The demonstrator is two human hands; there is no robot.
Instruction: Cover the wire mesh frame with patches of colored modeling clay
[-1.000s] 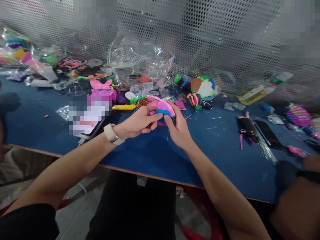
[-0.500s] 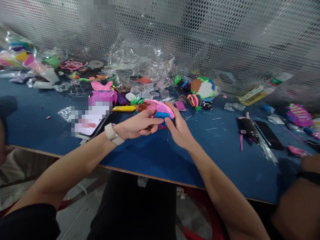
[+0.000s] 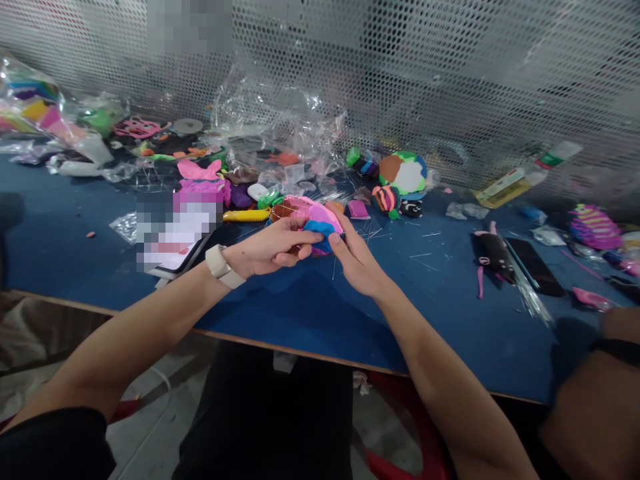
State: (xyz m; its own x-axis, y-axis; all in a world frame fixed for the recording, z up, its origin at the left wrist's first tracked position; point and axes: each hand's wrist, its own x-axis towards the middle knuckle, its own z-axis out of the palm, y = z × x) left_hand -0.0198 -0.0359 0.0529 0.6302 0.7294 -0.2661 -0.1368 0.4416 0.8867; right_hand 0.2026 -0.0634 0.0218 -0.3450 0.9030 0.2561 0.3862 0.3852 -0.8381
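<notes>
A pink and blue modelling-clay piece (image 3: 327, 215) is held between my two hands above the near middle of the table. My right hand (image 3: 361, 261) wraps its right side, the thumb on the front and the fingers behind. From the left, my left hand (image 3: 273, 248) pinches it, with the index finger lying on the blue clay and the other fingers curled below. A brown and pink clay part (image 3: 284, 210) shows just behind my left fingers; I cannot tell whether it belongs to the held piece. Part of the clay is hidden by my fingers.
A lit phone (image 3: 183, 237) and a yellow cutter (image 3: 247, 216) lie to the left. Behind are clay models (image 3: 403, 175) and clear plastic wrap (image 3: 280, 110) against a perforated metal panel. Thin wires (image 3: 424, 262), a dark phone (image 3: 535, 267) and another person's arm (image 3: 595, 400) are rightward.
My left index finger has shifted slightly on the blue clay, and more of the blue and pink surface shows. Both hands keep hold of the piece. The view has moved a little.
</notes>
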